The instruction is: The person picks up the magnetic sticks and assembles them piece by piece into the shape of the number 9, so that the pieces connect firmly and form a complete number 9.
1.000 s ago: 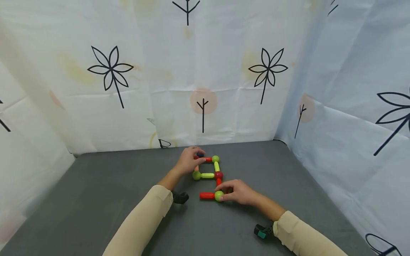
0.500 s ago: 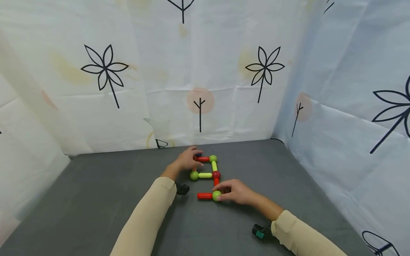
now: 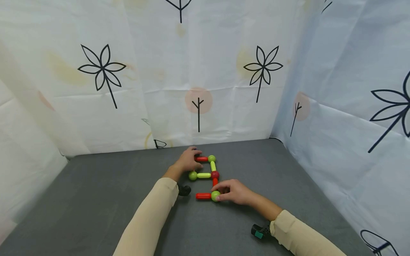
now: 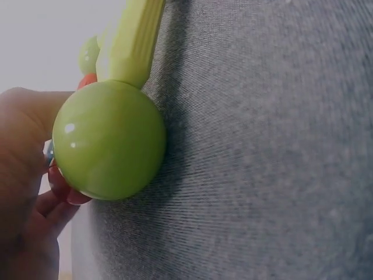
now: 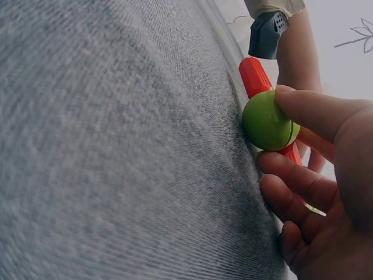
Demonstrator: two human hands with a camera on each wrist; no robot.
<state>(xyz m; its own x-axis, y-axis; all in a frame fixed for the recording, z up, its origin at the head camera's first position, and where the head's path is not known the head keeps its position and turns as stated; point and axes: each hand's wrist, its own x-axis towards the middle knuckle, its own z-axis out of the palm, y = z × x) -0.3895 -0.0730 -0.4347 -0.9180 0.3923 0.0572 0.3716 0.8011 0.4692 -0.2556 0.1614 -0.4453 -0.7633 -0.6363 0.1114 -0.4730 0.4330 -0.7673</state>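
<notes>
Chunky rods and balls from a magnetic building set form a flat figure: a square with a hooked tail. At its far left corner, my left hand [image 3: 188, 160] holds the figure beside a red rod [image 3: 202, 159]; the fingers hide most of that corner. Near my left wrist lies a green ball [image 4: 111, 140] with a yellow-green rod [image 4: 131, 46] joined to it. My right hand [image 3: 238, 193] pinches the nearest green ball [image 5: 265, 122] between thumb and fingers. From that ball a red rod [image 3: 203, 196] points left. A dark red ball [image 3: 215, 175] joins tail and square.
Grey cloth covers the table [image 3: 96, 199]. Behind it hangs a white curtain [image 3: 153, 71] printed with plants, and another curtain [image 3: 339, 142] borders the right side. Black devices are strapped to my left wrist [image 3: 184, 190] and right wrist [image 3: 261, 232].
The whole scene has shifted slightly left in the head view. The dark blue piece by my left fingertips has become hidden. Both hands keep their places on the figure.
</notes>
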